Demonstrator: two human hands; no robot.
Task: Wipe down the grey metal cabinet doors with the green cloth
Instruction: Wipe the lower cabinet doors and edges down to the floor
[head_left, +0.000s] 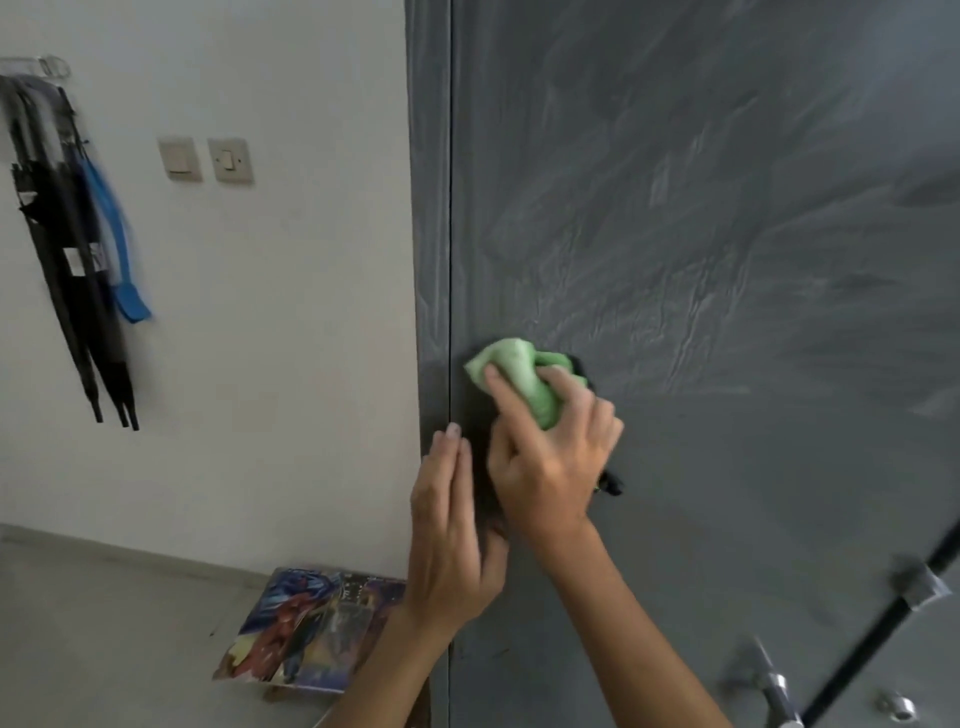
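**Right hand wiping grey cabinet door with green cloth, left hand flat on door edge**

Far left of both hands, on the white wall: a bunch of black folded umbrellas (78, 291) hanging from a hook, with a blue strap-like item (117, 244) against them (blurred, can't tell what it is). Between the umbrellas and the left hand, higher up, are two beige wall switches (179, 158). Below and left of the left wrist, a colourful printed bag (306, 629) lies on the floor (104, 623), leaning at the foot of the cabinet.

Left hand (449, 540): released, fingers straight and together, pointing up, laid flat on the cabinet along the vertical seam where the side panel (428, 208) meets the door. It holds nothing.

Green cloth (519, 374): bunched up, pressed on the grey metal cabinet door (727, 260) just right of the seam, above and right of the left fingertips.

Right hand (550, 457): just right of the left hand, close but apart. It grasps the cloth, with the forefinger stretched over it and the other fingers curled round the wad. A small black object (610, 483) on the door shows at the right edge of this hand; unclear what it is.

Above and right of the right hand the door shows pale streaky wipe marks. Below and far right of it are a metal door handle (774, 680) and the dark gap to a second grey door (924, 675), both blurred.
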